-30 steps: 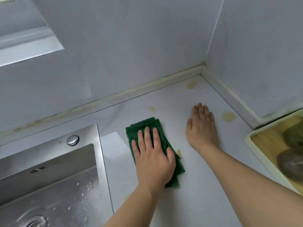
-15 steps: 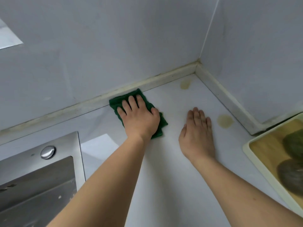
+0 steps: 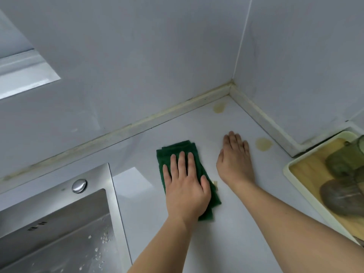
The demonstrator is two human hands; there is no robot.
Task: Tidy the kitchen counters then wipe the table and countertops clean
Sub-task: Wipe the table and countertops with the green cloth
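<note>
- Head view looks down on a pale countertop [image 3: 226,229] in a corner where two grey-white walls meet; a yellowed sealing strip [image 3: 177,110] runs along the foot of the back wall
- left hand [image 3: 186,184] lies flat on a folded green cloth [image 3: 177,148], fingers straight and slightly spread, pressing it onto the countertop; the cloth shows beyond the fingertips and along the thumb side of the hand
- right hand [image 3: 235,160] rests palm down on the bare countertop just beside the cloth, fingers straight and together, holding nothing; it does not touch the cloth
- a small yellowish scrap [image 3: 215,183] lies at the cloth's right edge, between the two hands
- two round yellowish stains mark the surface; one stain near the corner [image 3: 219,107], the other stain by the right hand [image 3: 263,143], just beyond the little finger
- a steel sink [image 3: 110,186] sits at the lower left, its rim near the cloth but apart from it; water droplets dot its basin, and a round chrome cap [image 3: 79,186] sits on its back ledge
- a cream tray [image 3: 295,180] at the right edge holds a wooden board [image 3: 307,170] with dark rounded things on it, too blurred to identify
- a pale window sill or ledge [image 3: 25,75] shows at the upper left
</note>
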